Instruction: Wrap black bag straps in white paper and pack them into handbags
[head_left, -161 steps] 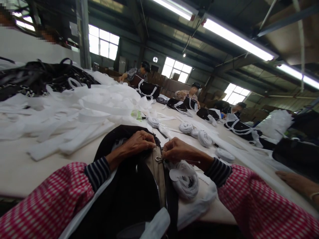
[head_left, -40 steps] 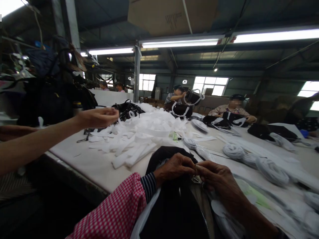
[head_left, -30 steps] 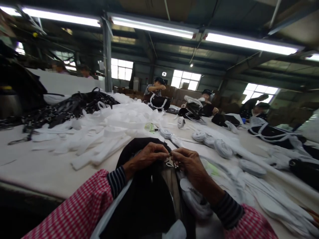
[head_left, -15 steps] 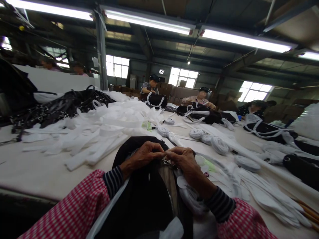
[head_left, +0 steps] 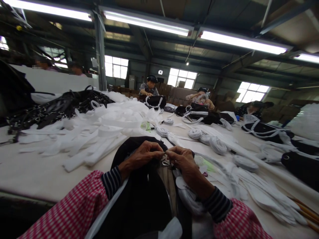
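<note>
A black bag (head_left: pixel 139 202) lies on the table edge in front of me, its zipper running down the middle. My left hand (head_left: pixel 142 155) rests on the bag's top, fingers pinched together at the zipper end. My right hand (head_left: pixel 181 160) meets it fingertip to fingertip, also pinched, just above a small metal zipper pull (head_left: pixel 165 163). What the fingertips grip is too small to make out. A roll of white wrapping (head_left: pixel 189 199) lies under my right wrist.
A heap of white strips (head_left: pixel 109 126) and black straps (head_left: pixel 59 106) covers the table's left. White rolls (head_left: pixel 217 144) trail to the right among other black bags (head_left: pixel 299 164). Several people work at the far side.
My view swung right from the left side of the table and steadied. My hands stayed pinched together at the bag's zipper end; a person's arm at the left is out of view.
</note>
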The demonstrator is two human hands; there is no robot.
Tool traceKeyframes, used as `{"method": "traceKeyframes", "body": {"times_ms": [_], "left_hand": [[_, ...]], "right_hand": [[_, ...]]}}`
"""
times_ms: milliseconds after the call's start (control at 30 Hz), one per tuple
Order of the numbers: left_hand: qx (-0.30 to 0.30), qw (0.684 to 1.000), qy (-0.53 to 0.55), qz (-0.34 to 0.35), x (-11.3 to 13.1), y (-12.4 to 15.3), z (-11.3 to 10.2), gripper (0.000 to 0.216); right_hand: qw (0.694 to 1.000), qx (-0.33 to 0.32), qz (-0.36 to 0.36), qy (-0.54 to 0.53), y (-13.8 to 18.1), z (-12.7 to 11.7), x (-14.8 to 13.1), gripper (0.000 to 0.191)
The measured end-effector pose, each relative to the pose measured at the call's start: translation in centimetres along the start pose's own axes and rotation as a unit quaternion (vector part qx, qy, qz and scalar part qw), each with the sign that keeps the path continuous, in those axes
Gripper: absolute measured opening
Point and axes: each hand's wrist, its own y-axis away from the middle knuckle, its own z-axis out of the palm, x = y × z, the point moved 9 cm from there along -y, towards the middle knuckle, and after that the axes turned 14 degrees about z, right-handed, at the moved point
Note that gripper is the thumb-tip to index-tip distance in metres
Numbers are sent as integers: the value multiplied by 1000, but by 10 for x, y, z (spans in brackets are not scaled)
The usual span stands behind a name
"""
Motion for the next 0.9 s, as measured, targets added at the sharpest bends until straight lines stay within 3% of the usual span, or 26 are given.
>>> {"method": "traceKeyframes", "body": {"times_ms": [400, 567, 900], "left_hand": [[-6, 999, -34, -2, -1, 0, -1, 23], [20, 999, -43, -2, -4, 0, -6, 25], [0, 1000, -27, 10, 4, -1, 0, 23]], "right_hand": [[998, -12, -30, 50, 2, 6, -5, 20], [999, -5, -20, 29, 2, 5, -2, 23], [1000, 4, 3, 0, -4, 1, 5, 28]]}}
